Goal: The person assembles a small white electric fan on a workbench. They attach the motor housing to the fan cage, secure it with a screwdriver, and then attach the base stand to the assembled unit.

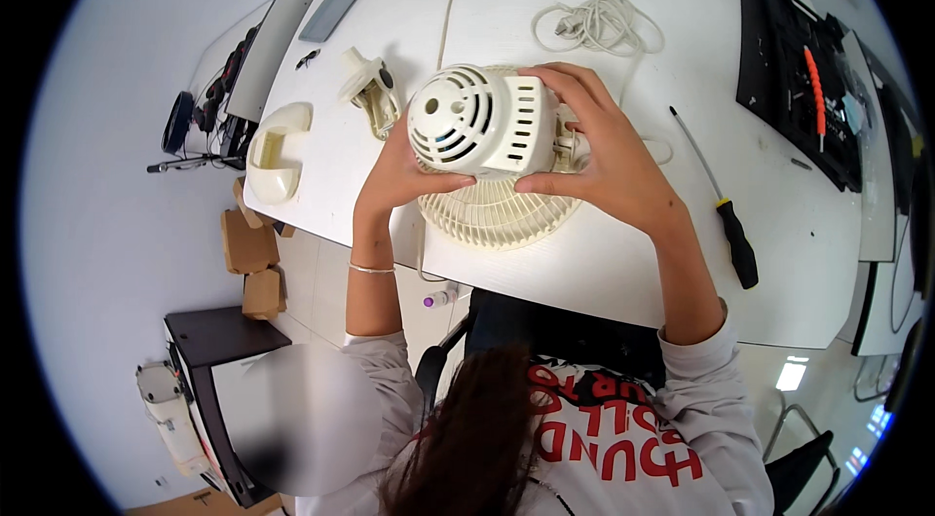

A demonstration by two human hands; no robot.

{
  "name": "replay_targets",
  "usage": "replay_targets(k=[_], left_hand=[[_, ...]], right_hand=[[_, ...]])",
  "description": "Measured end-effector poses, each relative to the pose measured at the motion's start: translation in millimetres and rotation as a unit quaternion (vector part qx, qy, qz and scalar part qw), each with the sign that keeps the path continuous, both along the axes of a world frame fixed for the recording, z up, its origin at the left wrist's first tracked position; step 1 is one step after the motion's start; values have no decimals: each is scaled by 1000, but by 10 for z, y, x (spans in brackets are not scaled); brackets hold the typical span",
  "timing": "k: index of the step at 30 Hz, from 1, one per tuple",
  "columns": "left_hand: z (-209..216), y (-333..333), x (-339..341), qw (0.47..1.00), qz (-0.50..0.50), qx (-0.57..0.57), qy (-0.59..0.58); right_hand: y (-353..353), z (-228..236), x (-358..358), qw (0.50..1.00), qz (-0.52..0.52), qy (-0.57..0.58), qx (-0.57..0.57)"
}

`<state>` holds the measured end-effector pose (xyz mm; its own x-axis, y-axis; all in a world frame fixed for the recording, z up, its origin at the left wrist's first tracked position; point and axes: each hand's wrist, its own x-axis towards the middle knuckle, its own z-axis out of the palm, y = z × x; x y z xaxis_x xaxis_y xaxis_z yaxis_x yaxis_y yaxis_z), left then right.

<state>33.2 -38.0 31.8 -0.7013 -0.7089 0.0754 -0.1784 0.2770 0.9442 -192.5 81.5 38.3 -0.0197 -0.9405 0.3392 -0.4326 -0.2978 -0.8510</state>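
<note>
A cream fan motor housing [474, 124] with slotted vents is between my two hands, above the fan's round ribbed grille [500, 216] on the white table. My left hand [401, 168] wraps its left side, with the thumb along the lower edge. On the other side my right hand [612, 158] grips the right end, fingers over the top and thumb underneath. Small parts [569, 144] show at that end, partly covered by my right hand. Whether the housing is joined to the grille is hidden. Left of it lie a cream bracket-like part [374, 92] and a curved cream cover [278, 154].
A long screwdriver [737, 241] with a black handle lies to the right. Behind are a coiled pale cable [599, 24] and a grey phone-like slab [333, 12]. A black tool case [794, 78] holds an orange-handled tool [814, 88]. Cardboard boxes [250, 243] stand below the table's left edge.
</note>
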Motion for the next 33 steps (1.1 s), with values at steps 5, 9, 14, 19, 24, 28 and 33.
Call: replay_targets(k=[5, 9, 14, 19, 24, 28, 33], left_hand=[[-10, 17, -77, 1000, -8, -11, 7], [-36, 12, -79, 1000, -16, -24, 13], [1, 77, -142, 998, -16, -53, 30], [-95, 75, -130, 994, -5, -82, 73], [-85, 69, -132, 992, -4, -121, 48], [-66, 56, -128, 993, -14, -111, 48], [-61, 40, -103, 992, -20, -111, 51]], right_hand=[[-50, -113, -62, 999, 29, -34, 8], [-30, -71, -20, 999, 22, -19, 25], [4, 5, 26, 996, 13, -79, 33], [3, -55, 16, 998, 25, -36, 36], [26, -101, 52, 997, 19, -55, 41], [-21, -20, 69, 995, 29, -83, 57], [24, -51, 105, 996, 20, -57, 63]])
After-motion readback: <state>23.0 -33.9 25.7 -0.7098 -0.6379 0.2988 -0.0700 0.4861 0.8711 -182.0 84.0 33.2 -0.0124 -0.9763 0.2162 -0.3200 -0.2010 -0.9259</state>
